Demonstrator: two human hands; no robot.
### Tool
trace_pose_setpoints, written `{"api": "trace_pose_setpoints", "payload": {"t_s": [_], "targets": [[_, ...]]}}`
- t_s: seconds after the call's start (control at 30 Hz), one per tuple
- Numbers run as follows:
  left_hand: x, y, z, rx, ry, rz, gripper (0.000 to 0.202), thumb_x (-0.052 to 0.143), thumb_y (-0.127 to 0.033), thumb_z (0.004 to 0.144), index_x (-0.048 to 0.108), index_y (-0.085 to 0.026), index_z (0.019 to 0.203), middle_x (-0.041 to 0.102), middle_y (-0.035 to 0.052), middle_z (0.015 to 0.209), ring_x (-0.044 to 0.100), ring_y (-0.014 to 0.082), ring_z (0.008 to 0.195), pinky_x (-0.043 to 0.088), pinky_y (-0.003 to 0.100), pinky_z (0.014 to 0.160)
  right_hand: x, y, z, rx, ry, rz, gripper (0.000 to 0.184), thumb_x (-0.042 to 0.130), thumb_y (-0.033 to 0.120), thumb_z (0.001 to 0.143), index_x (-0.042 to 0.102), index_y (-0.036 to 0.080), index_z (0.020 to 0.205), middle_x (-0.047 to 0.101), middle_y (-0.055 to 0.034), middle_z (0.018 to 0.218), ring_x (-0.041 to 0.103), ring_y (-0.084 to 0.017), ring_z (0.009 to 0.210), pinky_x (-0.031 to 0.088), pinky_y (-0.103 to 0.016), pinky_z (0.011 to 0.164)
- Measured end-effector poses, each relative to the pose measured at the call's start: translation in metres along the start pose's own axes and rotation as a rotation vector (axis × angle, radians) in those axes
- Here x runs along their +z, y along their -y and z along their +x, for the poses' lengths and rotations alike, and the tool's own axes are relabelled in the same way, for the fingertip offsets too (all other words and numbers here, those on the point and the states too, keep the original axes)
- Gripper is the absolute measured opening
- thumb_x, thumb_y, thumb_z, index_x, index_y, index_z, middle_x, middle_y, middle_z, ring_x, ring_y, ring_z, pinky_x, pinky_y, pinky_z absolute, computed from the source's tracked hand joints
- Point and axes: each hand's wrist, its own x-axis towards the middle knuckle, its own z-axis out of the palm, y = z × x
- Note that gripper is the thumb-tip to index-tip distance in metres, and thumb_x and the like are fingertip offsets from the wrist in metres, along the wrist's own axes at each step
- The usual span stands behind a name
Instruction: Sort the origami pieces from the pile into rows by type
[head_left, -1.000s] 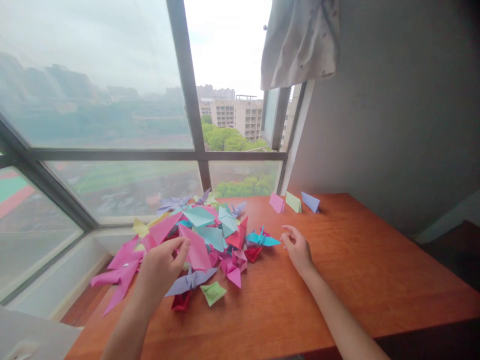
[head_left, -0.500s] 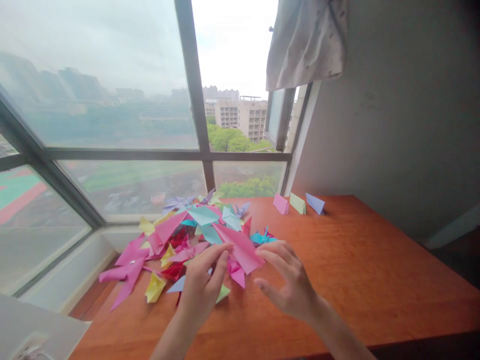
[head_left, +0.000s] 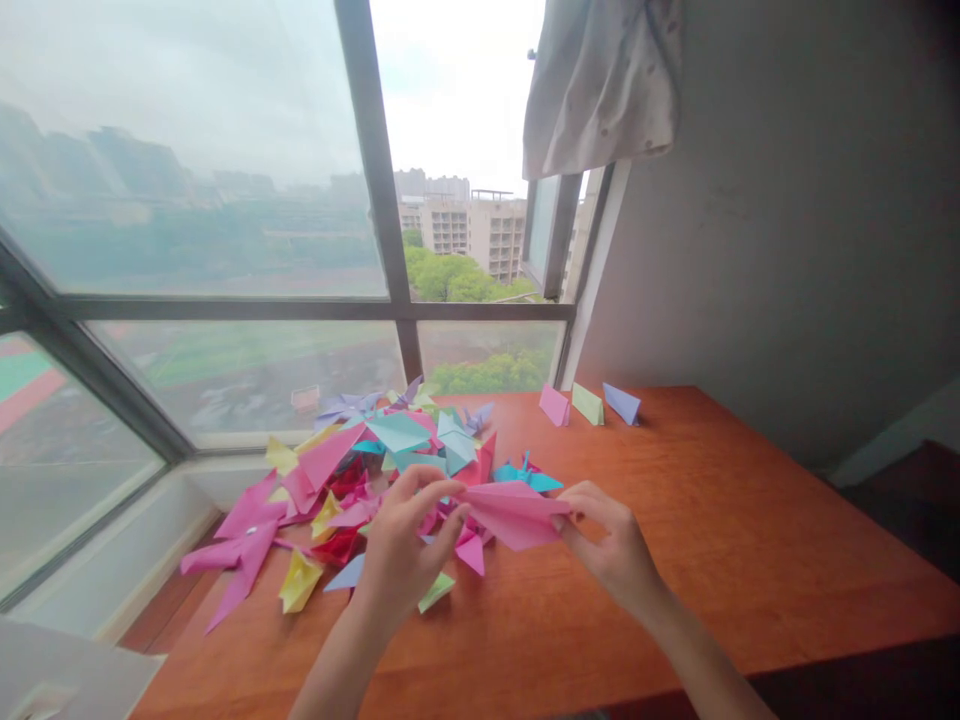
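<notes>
A pink paper airplane (head_left: 514, 514) is stretched between my two hands, above the wooden table. My left hand (head_left: 416, 530) pinches its left end, the narrow tip, between thumb and fingers. At its wider right end, my right hand (head_left: 607, 540) has thumb and fingers closed on the paper. Just behind the airplane lies a blue paper crane (head_left: 528, 474). A heap of folded paper pieces spreads behind and left of my left hand, with a light blue airplane (head_left: 399, 433), a pink pinwheel (head_left: 246, 545) and a yellow folded piece (head_left: 300, 581).
Three folded papers stand in a row at the table's back: pink (head_left: 555, 404), green (head_left: 588, 404) and blue (head_left: 622, 403). The wooden table (head_left: 735, 540) meets a window (head_left: 247, 380) behind and a grey wall (head_left: 780, 220) at right. A curtain (head_left: 600, 90) hangs above.
My right hand has moved right and closed on the airplane's wider end. The airplane has turned from slanting to nearly level. The view has shifted slightly.
</notes>
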Motion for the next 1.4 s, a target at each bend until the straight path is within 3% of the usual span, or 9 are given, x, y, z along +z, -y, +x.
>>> {"api": "trace_pose_setpoints", "payload": {"t_s": [0.1,0.27,0.47,0.57,0.73,0.87,0.97,1.13,1.4], "targets": [[0.004,0.004,0.002,-0.023,0.050,-0.108,0.014,0.060,-0.023,0.088,0.069,-0.019,0.099,0.064,0.0078,0.102,0.063,0.0188,0.087,0.051,0.028,0.075,-0.010,-0.006,-0.001,0.040,0.034,0.031,0.012,0.058,0.025,0.092,0.069,0.023,0.087,0.064,-0.0030,0.085,0.058,-0.016,0.080,0.047,-0.026,0.071],[0.016,0.005,0.000,-0.158,0.132,-0.292,0.014,0.059,-0.025,0.089,0.069,-0.017,0.096,0.071,0.0043,0.082,0.066,0.0161,0.069,0.052,0.024,0.064,-0.028,-0.011,0.001,0.033,0.082,0.047,0.014,0.058,0.028,0.092,0.070,0.022,0.087,0.066,-0.0046,0.087,0.060,-0.017,0.082,0.048,-0.027,0.072],[0.025,-0.001,0.005,-0.099,0.115,-0.292,0.010,0.061,-0.018,0.087,0.071,-0.019,0.088,0.074,0.0022,0.081,0.067,0.0150,0.072,0.051,0.022,0.067,-0.057,-0.030,0.006,0.036,0.144,-0.033,0.018,0.058,0.032,0.092,0.073,0.023,0.088,0.068,-0.0048,0.086,0.061,-0.017,0.084,0.049,-0.028,0.075],[0.028,-0.002,0.007,-0.075,0.084,-0.271,0.010,0.061,-0.016,0.087,0.070,-0.020,0.089,0.074,0.0015,0.083,0.068,0.0143,0.074,0.051,0.021,0.068,-0.082,-0.062,0.008,0.125,0.021,-0.099,0.020,0.061,0.038,0.089,0.073,0.022,0.088,0.069,-0.0044,0.087,0.062,-0.018,0.080,0.049,-0.027,0.073],[0.031,0.002,0.004,-0.020,0.039,-0.219,0.010,0.061,-0.015,0.088,0.068,-0.021,0.093,0.073,0.0000,0.082,0.067,0.0132,0.072,0.051,0.020,0.066,-0.141,-0.147,0.022,0.402,-0.485,-0.346,0.035,0.064,0.049,0.080,0.072,0.017,0.092,0.072,-0.0069,0.087,0.064,-0.020,0.075,0.049,-0.028,0.067],[0.032,0.002,0.002,0.026,0.047,-0.188,0.013,0.061,-0.014,0.088,0.067,-0.022,0.096,0.073,0.0005,0.085,0.068,0.0136,0.075,0.052,0.020,0.069,-0.176,-0.207,0.043,0.543,-0.538,-0.710,0.034,0.057,0.043,0.080,0.073,0.015,0.092,0.074,-0.0108,0.088,0.065,-0.023,0.076,0.046,-0.029,0.065],[0.031,0.000,0.000,0.074,0.089,-0.200,0.015,0.059,-0.012,0.089,0.065,-0.023,0.098,0.072,0.0011,0.084,0.068,0.0143,0.076,0.052,0.021,0.070,-0.182,-0.242,0.057,0.640,-0.497,-0.846,0.031,0.055,0.037,0.078,0.074,0.015,0.089,0.074,-0.0129,0.088,0.064,-0.025,0.075,0.043,-0.030,0.062],[0.030,-0.003,-0.002,0.116,0.133,-0.208,0.019,0.055,-0.008,0.089,0.063,-0.023,0.099,0.070,0.0015,0.080,0.067,0.0132,0.069,0.053,0.020,0.064,-0.172,-0.284,0.066,0.771,-0.422,-0.938,0.026,0.054,0.029,0.078,0.075,0.016,0.086,0.072,-0.0155,0.084,0.063,-0.025,0.073,0.041,-0.031,0.061],[0.030,-0.004,-0.004,0.132,0.154,-0.135,0.028,0.057,-0.006,0.085,0.063,-0.025,0.105,0.072,0.0046,0.085,0.070,0.0161,0.074,0.057,0.021,0.067,-0.170,-0.311,0.070,0.822,-0.354,-0.992,0.031,0.057,0.030,0.077,0.075,0.014,0.097,0.071,-0.0201,0.093,0.065,-0.029,0.079,0.045,-0.036,0.065]]}}
